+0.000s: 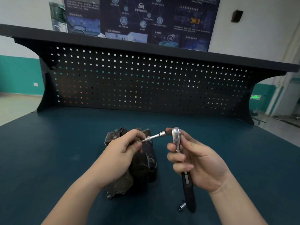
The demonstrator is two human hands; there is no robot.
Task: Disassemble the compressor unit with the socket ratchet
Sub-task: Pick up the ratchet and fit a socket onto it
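Right hand (197,161) grips upright ratchet (179,153); left hand (120,153) pinches its leftward extension bar (152,137)

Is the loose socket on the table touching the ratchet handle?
Cannot tell. In the head view the loose socket lies right beside the ratchet handle's lower end, but no clear gap or contact shows between them.

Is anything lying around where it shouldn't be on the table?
One small thing: a loose silver socket lies alone on the green table, beside the ratchet handle's end near the front edge. The compressor also looks grimy and worn.
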